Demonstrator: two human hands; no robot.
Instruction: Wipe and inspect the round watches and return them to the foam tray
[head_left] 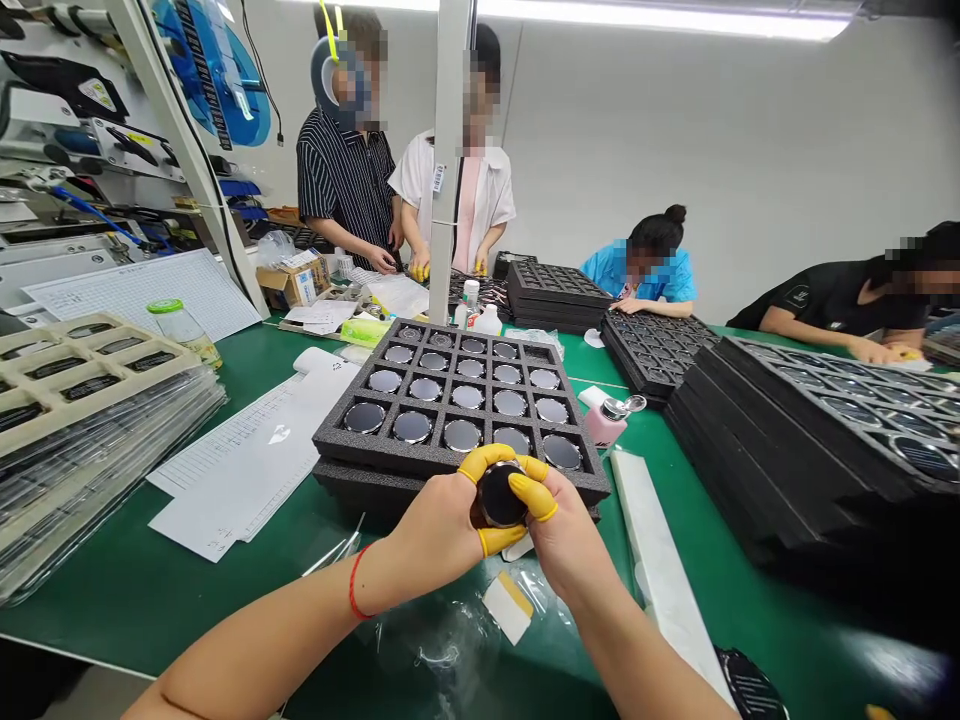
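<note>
Both my hands hold a round black watch-like disc (499, 497) with a metallic rim, just above the front edge of a tray. My left hand (427, 530), with a red string at the wrist, grips it from the left. My right hand (566, 540) pinches it from the right. Yellow finger cots cover several fingertips. The black foam tray (457, 455) sits on a second foam layer and has square pockets, most holding a similar round disc. The pocket nearest my hands is partly hidden behind them.
Tall stacks of black foam trays (780, 450) stand to the right, and clear-sleeved card inserts (82, 430) lie at left. White papers, a pink dispenser bottle (607, 420) and a white strip lie on the green mat. Several co-workers work beyond, behind a white post.
</note>
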